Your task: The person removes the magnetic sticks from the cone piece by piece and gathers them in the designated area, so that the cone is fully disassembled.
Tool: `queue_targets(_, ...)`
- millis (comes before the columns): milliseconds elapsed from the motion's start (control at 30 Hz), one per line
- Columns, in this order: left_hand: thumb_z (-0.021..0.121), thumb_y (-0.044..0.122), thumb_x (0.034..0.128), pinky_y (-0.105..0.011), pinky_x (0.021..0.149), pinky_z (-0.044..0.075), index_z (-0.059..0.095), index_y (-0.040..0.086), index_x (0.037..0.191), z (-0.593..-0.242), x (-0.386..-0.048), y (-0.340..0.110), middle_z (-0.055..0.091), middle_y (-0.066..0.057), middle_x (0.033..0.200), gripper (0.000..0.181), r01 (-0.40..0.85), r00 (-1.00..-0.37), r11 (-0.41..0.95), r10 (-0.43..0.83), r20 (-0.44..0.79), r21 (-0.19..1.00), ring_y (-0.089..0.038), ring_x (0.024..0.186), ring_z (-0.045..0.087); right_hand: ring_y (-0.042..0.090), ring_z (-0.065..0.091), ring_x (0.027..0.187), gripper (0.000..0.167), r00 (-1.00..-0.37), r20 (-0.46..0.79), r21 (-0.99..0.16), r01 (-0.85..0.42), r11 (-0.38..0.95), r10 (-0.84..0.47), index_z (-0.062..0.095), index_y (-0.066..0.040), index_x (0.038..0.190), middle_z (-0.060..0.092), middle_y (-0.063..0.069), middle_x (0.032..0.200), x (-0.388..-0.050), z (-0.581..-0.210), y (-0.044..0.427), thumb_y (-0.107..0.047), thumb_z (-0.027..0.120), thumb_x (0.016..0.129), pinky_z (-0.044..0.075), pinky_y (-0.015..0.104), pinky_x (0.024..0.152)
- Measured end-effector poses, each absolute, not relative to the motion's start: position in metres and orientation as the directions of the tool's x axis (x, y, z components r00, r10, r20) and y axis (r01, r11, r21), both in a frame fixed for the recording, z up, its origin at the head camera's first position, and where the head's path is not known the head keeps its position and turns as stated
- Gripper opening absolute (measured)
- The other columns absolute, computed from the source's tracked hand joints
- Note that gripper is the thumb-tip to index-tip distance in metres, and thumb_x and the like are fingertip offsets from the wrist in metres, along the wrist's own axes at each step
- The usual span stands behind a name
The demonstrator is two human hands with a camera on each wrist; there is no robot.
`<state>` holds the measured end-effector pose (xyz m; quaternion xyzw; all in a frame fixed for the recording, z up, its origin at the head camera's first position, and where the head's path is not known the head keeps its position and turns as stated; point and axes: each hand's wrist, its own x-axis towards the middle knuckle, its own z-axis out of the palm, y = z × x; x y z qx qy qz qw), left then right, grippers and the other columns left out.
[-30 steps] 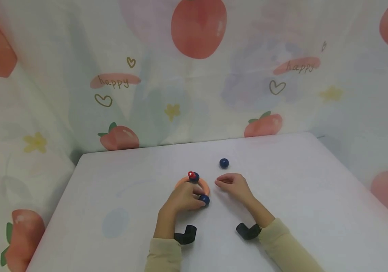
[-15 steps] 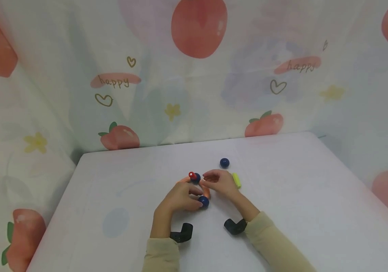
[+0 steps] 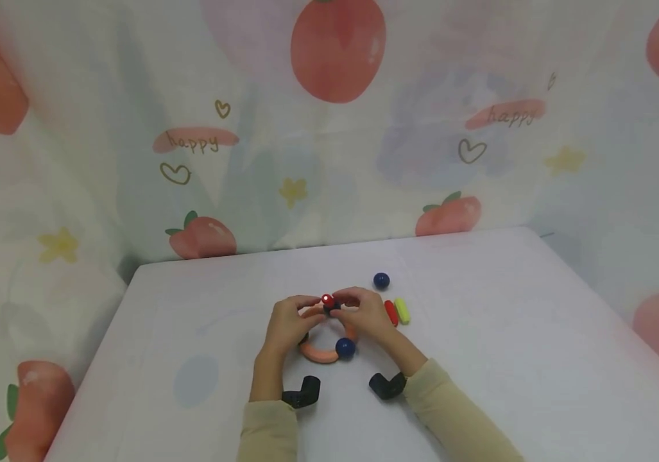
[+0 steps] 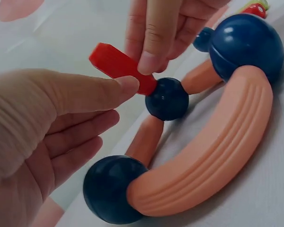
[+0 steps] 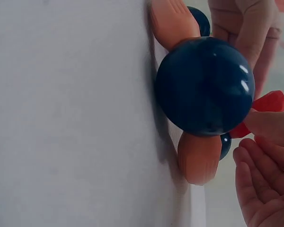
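A ring of orange curved pieces [image 3: 320, 355] [image 4: 213, 156] and blue balls [image 3: 345, 348] [image 4: 114, 189] [image 5: 204, 86] lies on the white table. A red rod [image 3: 327, 299] [image 4: 114, 64] [image 5: 270, 102] sticks up from the ring's far ball [image 4: 167, 99]. My left hand [image 3: 285, 326] [image 4: 52, 123] [image 5: 248, 35] pinches the rod from the left, its thumb along it. From the other side my right hand [image 3: 368, 314] [image 4: 165, 33] [image 5: 270, 165] holds the same rod. The fingers partly cover the ring's left and far parts in the head view.
To the right of the ring lie a second red rod [image 3: 391, 312] and a yellow-green rod [image 3: 402, 310], side by side. A loose blue ball [image 3: 382, 281] sits behind them. A patterned cloth [image 3: 329, 167] hangs beyond the table's far edge.
My left hand has left the near blue ball and moved up to the upright red rod. My right hand has moved left to it, uncovering the two loose rods.
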<state>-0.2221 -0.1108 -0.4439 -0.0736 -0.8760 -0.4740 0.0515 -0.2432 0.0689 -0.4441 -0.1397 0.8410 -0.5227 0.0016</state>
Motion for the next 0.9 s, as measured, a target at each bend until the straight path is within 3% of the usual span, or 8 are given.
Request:
queue_targets(300,0.074,0.014,0.0772,-0.033,0.081,0.048,0.071,0.008,0.1,-0.453,-0.232,-0.099,0.068,-0.002,0.095,0.023,0.314,-0.939,0.67,0.115,0.325,0.673,-0.017,0.093,0.062,0.02,0.06,0.095,0.031,-0.929,0.224,-0.853,-0.332,0.402,-0.293,0.068,-0.004,0.102,0.067,0.004,0.097,-0.247,-0.448,0.065,-0.006,0.077,0.072,0.048,0.035,0.084)
queue_targets(433,0.075,0.012,0.0747,-0.03,0.073,0.049,0.073,0.011,0.094,-0.454,-0.234,-0.095,0.069,0.001,0.087,0.019,0.331,-0.934,0.709,0.149,0.326,0.623,-0.013,0.082,0.061,0.021,0.06,0.094,0.029,-0.908,0.253,-0.833,-0.381,0.401,-0.335,0.069,-0.003,0.1,0.067,0.005,0.095,-0.25,-0.449,0.064,-0.005,0.077,0.072,0.049,0.035,0.083)
queue_targets(567,0.077,0.012,0.0723,-0.03,0.072,0.049,0.073,0.011,0.093,-0.456,-0.234,-0.096,0.069,0.001,0.087,0.021,0.328,-0.933,0.726,0.148,0.329,0.604,-0.014,0.081,0.062,0.02,0.061,0.092,0.026,-0.881,0.289,-0.782,-0.443,0.438,-0.376,0.069,-0.004,0.097,0.067,0.004,0.094,-0.25,-0.448,0.063,-0.005,0.077,0.073,0.049,0.035,0.081)
queue_targets(767,0.078,0.012,0.0704,-0.03,0.07,0.05,0.074,0.011,0.091,-0.461,-0.234,-0.097,0.069,0.001,0.085,0.021,0.356,-0.916,0.732,0.15,0.373,0.581,-0.015,0.081,0.064,0.018,0.06,0.088,0.022,-0.803,0.386,-0.677,-0.581,0.452,-0.454,0.069,-0.005,0.096,0.066,0.003,0.092,-0.249,-0.45,0.062,-0.005,0.075,0.075,0.049,0.034,0.079)
queue_targets(900,0.078,0.015,0.0712,-0.027,0.059,0.046,0.072,0.01,0.084,-0.462,-0.234,-0.096,0.066,0.003,0.071,0.014,0.354,-0.912,0.752,0.147,0.382,0.556,-0.013,0.066,0.059,0.017,0.06,0.085,0.022,-0.746,0.466,-0.62,-0.659,0.426,-0.476,0.067,-0.003,0.099,0.066,0.004,0.093,-0.249,-0.452,0.062,-0.006,0.073,0.077,0.05,0.032,0.077)
